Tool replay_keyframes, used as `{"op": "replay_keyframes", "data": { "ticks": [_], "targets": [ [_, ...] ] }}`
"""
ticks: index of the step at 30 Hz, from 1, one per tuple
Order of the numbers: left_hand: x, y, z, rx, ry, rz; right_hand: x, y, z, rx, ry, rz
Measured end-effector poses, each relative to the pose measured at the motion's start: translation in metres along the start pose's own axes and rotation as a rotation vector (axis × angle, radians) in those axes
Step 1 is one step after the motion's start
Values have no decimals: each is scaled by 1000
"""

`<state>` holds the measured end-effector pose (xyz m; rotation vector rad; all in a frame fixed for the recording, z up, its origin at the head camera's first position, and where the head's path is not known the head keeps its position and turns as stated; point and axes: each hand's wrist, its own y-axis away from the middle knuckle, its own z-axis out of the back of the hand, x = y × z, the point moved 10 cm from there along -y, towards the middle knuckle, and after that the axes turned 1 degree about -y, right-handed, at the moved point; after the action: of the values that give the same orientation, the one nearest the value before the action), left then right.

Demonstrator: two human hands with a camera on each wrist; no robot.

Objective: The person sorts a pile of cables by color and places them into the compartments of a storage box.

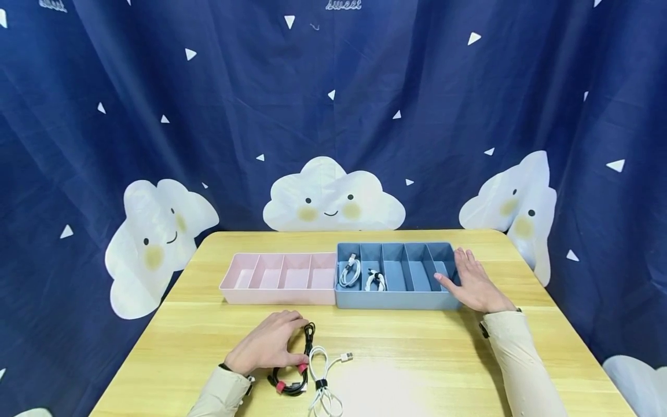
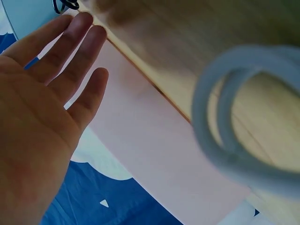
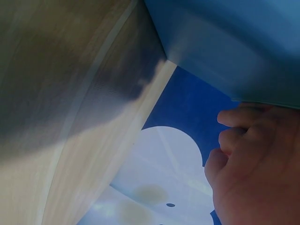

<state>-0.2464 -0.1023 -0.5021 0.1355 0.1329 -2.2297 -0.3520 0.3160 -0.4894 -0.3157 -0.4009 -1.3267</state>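
My left hand [image 1: 273,341] hovers low over a black cable [image 1: 308,336] bundled with red straps, thumb beside a strap and fingertips near the upper loop. In the left wrist view its fingers [image 2: 77,61] reach out loosely, with part of the black cable [image 2: 65,5] past the tips. Just right of it lies a white USB cable [image 1: 321,383] with a black tie. At the right end of a blue divided box [image 1: 396,300], my right hand [image 1: 476,286] rests with fingers along the outer wall and thumb over the front rim. Its grip underneath is hidden.
A pink divided box [image 1: 281,296] stands end to end with the blue one on the wooden table [image 1: 406,359]. Two bundled white cables, one [image 1: 350,272] in the leftmost blue compartment and another [image 1: 375,282] beside it, lie inside. A dark blue curtain [image 1: 234,116] hangs behind.
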Motion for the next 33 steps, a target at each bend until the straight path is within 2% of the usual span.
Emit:
{"op": "replay_keyframes", "data": {
  "ticks": [11,24,33],
  "targets": [
    [-4,-3,-1,10,-4,-25,-1,1,-1,-5,-1,2],
    [-2,-7,-6,49,24,-6,-1,1,0,-13,2,3],
    [1,-9,-6,44,28,7,0,1,1,-20,9,7]
  ]
}}
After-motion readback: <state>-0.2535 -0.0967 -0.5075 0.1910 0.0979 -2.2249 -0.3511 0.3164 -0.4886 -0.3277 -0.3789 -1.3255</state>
